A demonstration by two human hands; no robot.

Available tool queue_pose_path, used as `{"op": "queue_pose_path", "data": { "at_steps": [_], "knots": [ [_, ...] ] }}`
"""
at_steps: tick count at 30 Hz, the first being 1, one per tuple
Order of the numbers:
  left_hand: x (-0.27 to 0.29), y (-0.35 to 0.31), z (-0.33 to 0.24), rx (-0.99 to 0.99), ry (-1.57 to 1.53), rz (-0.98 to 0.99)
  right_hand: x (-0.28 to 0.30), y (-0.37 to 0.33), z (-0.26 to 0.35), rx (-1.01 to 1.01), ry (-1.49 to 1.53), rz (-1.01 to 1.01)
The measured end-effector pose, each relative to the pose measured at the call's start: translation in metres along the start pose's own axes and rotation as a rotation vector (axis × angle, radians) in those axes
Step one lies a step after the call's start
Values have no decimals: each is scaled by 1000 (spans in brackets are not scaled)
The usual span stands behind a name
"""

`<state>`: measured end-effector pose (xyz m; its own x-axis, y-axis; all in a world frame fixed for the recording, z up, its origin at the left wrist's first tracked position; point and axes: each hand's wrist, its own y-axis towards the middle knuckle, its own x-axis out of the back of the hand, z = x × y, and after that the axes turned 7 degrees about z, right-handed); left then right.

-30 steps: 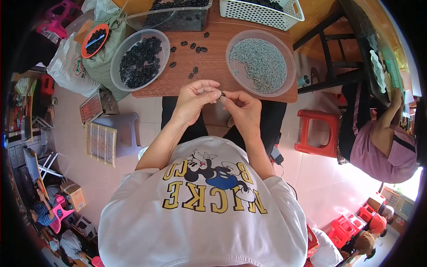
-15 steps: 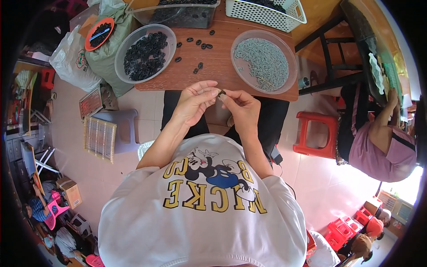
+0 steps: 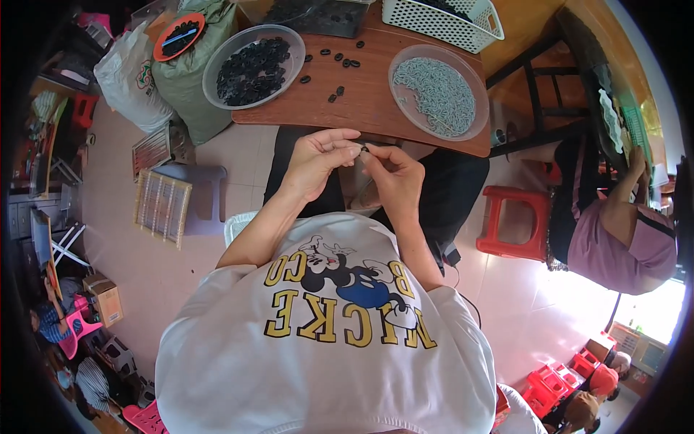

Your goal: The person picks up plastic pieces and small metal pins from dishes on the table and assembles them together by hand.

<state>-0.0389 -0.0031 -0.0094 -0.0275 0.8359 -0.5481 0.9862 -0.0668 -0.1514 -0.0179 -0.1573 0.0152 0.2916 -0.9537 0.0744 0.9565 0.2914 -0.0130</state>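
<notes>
In front of my chest, just off the table's near edge, both hands meet at a small dark piece (image 3: 364, 149). My left hand (image 3: 318, 165) pinches it between thumb and forefinger, the other fingers loosely bent. From the other side, the thumb and forefinger of my right hand (image 3: 396, 181) also close on it. Fingertips cover most of the piece, so its kind is hard to tell. Several loose black oval parts (image 3: 340, 56) lie on the wooden table (image 3: 361, 105). Beyond my left hand stands a clear round bowl (image 3: 295, 54) of similar parts; right of them, another bowl (image 3: 478, 101) holds small silvery screw-like pieces.
At the table's far side are a clear bin (image 3: 354, 22) and a white perforated basket (image 3: 470, 36), both with black parts. Sacks (image 3: 191, 101) and an orange dish (image 3: 160, 49) stand left. A red stool (image 3: 513, 249) is at right, near a seated person (image 3: 614, 239).
The view has shifted slightly, so the table and bowls sit higher and further right. Both hands keep their pinch on the small dark piece, which has turned a little.
</notes>
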Motion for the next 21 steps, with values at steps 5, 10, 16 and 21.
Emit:
{"op": "queue_pose_path", "data": {
  "at_steps": [5,10,16,21],
  "knots": [
    [-7,-1,-4,14,-104,-43,1,1,-9,7,104,18],
    [-10,0,-3,20,-109,-82,2,4,-12,65,61,-15],
    [-4,7,-1,0,-5,-58,6,8,-16,60,66,13],
    [3,13,-8,85,40,-13,3,16,-26,-49,152,76]
  ]
}}
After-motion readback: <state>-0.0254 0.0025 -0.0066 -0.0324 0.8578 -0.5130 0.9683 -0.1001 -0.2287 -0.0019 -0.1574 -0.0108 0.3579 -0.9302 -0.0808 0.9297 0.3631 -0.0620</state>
